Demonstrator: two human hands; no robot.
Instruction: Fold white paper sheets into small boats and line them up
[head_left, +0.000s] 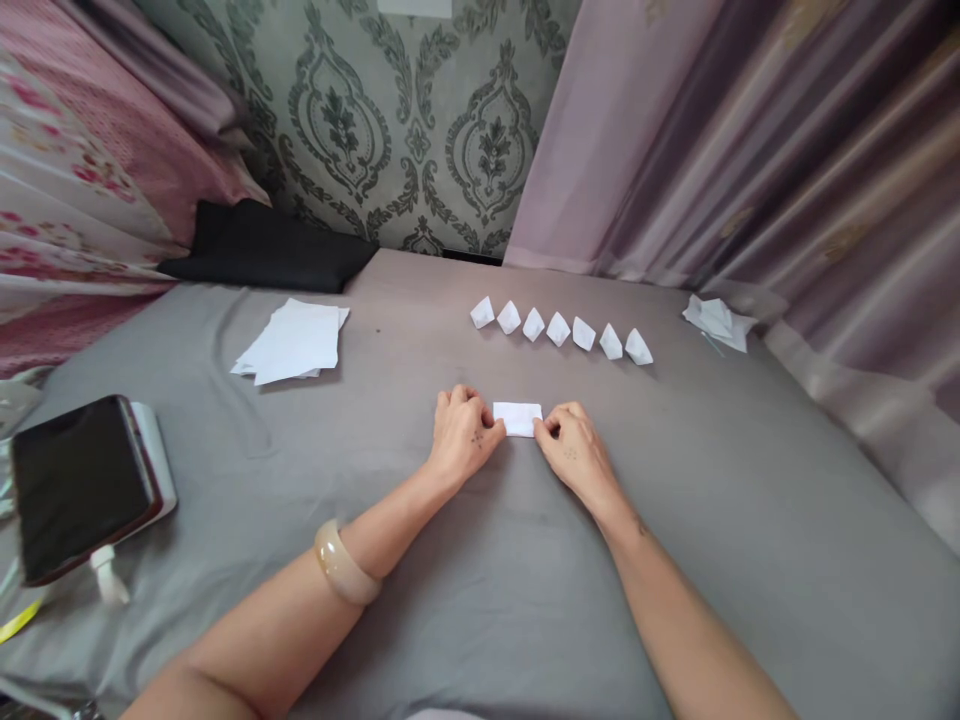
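Observation:
A small white folded paper point(517, 418) lies flat between my hands on the grey sheet. My left hand point(463, 430) pinches its left edge between thumb and curled fingers. At the opposite edge, my right hand point(576, 448) grips the paper the same way. Beyond my hands stands a row of several small white folded paper shapes point(557, 328), pointed at the top. A pale bangle point(345, 565) circles my left wrist.
Loose white sheets point(300, 338) are stacked at the left, and crumpled white paper point(718, 320) lies at the far right. A dark tablet point(79, 485) with a white plug point(105, 572) sits at the left edge. Black folded cloth point(262, 245) rests by the patterned wall.

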